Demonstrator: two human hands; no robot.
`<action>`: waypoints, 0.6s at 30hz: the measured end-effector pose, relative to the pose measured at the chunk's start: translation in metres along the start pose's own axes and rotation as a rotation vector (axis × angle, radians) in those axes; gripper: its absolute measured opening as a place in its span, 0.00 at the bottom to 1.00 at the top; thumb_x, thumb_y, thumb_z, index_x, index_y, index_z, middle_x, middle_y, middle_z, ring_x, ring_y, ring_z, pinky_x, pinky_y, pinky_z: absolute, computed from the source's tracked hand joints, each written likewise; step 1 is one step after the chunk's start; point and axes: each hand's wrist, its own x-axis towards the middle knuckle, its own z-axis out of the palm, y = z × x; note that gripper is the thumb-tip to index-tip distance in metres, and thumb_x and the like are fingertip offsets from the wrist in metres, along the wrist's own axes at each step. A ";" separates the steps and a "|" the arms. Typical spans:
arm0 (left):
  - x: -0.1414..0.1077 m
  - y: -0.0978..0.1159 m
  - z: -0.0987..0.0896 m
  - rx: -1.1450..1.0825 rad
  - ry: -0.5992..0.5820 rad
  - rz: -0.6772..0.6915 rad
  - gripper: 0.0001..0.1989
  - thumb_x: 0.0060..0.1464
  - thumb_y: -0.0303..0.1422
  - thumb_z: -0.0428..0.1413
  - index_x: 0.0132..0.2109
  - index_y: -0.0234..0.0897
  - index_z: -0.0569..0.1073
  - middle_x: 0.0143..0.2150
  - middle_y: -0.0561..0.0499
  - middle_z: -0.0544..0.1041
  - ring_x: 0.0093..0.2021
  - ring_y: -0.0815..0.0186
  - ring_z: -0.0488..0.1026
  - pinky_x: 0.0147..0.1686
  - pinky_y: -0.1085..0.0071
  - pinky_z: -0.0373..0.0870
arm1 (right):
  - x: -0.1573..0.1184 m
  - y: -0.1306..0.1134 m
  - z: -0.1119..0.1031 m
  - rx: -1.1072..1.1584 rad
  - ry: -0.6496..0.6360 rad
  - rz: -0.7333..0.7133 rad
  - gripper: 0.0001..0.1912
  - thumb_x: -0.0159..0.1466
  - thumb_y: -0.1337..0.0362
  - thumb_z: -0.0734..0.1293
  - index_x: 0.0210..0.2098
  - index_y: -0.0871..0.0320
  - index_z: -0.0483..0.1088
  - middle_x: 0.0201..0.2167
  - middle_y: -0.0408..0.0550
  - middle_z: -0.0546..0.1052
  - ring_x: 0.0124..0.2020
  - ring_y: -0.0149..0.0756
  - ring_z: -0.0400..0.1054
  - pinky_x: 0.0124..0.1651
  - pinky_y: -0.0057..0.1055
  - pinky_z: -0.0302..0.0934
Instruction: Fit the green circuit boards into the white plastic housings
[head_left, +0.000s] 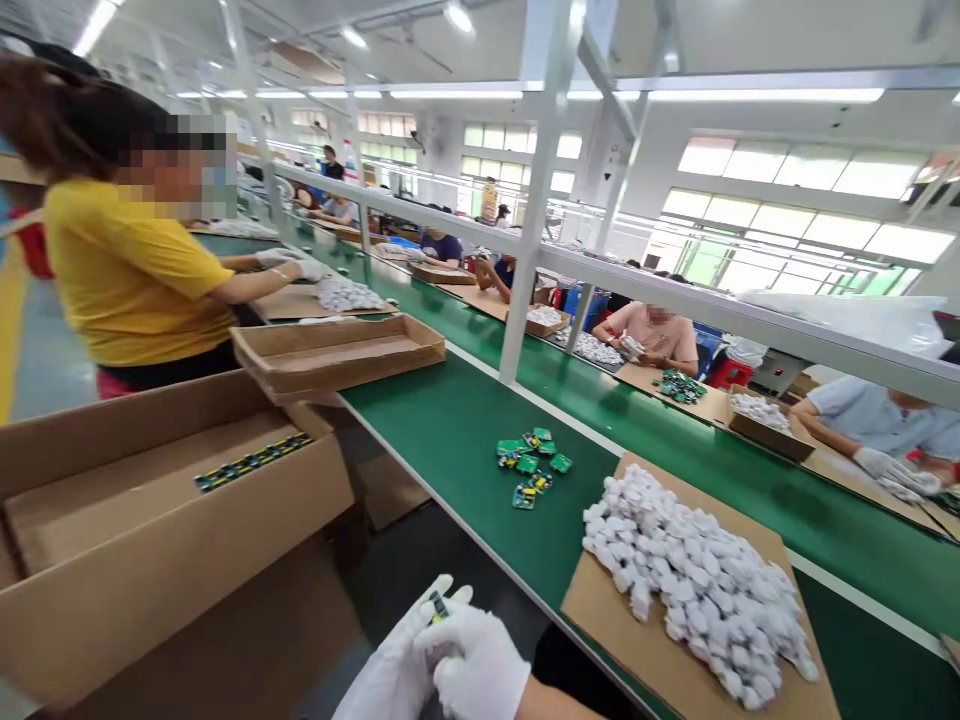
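Note:
Two white-gloved hands meet low in the view, in front of the bench edge. My left hand [388, 660] is closed around a small circuit board [437, 606] with green and yellow parts, whose upper end sticks out between the fingers. My right hand [484, 655] is curled over the board's lower end, fingers closed; what lies under them is hidden. On the green bench [450, 430] ahead is a loose group of green circuit boards [528, 462]. To the right, a heap of small white pieces [690, 570] covers much of a cardboard sheet [600, 600].
At left stands a large open cardboard box [172, 540] with a row of circuit boards [253, 462] inside. A shallow cardboard tray [341, 350] juts over the bench edge. A co-worker in yellow [142, 270] works beyond it. White frame posts [536, 210] rise from the bench; more people sit opposite.

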 end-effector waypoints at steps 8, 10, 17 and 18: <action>-0.016 -0.058 0.085 0.302 -0.054 -0.016 0.22 0.46 0.30 0.61 0.50 0.33 0.69 0.40 0.41 0.78 0.37 0.58 0.77 0.38 0.64 0.73 | -0.099 -0.013 -0.086 -0.302 0.213 -0.194 0.22 0.49 0.72 0.62 0.41 0.50 0.74 0.38 0.42 0.75 0.32 0.33 0.68 0.38 0.26 0.62; -0.019 -0.076 0.112 0.336 -0.109 -0.023 0.20 0.44 0.31 0.62 0.46 0.33 0.71 0.38 0.43 0.79 0.33 0.61 0.76 0.34 0.67 0.72 | -0.121 -0.008 -0.106 -0.304 0.295 -0.196 0.23 0.49 0.73 0.62 0.42 0.50 0.74 0.41 0.42 0.75 0.34 0.33 0.69 0.40 0.26 0.62; -0.021 -0.159 0.172 0.602 -0.259 -0.152 0.19 0.36 0.35 0.66 0.38 0.33 0.74 0.28 0.50 0.77 0.23 0.69 0.71 0.22 0.75 0.67 | -0.201 0.027 -0.165 -0.139 0.513 -0.236 0.30 0.49 0.76 0.60 0.47 0.47 0.72 0.43 0.40 0.75 0.39 0.32 0.69 0.42 0.22 0.61; -0.018 -0.168 0.173 0.612 -0.254 -0.149 0.20 0.34 0.33 0.67 0.39 0.34 0.74 0.28 0.50 0.77 0.24 0.67 0.71 0.23 0.74 0.68 | -0.209 0.030 -0.169 -0.133 0.534 -0.233 0.29 0.50 0.76 0.60 0.47 0.46 0.72 0.42 0.39 0.75 0.39 0.32 0.69 0.42 0.22 0.61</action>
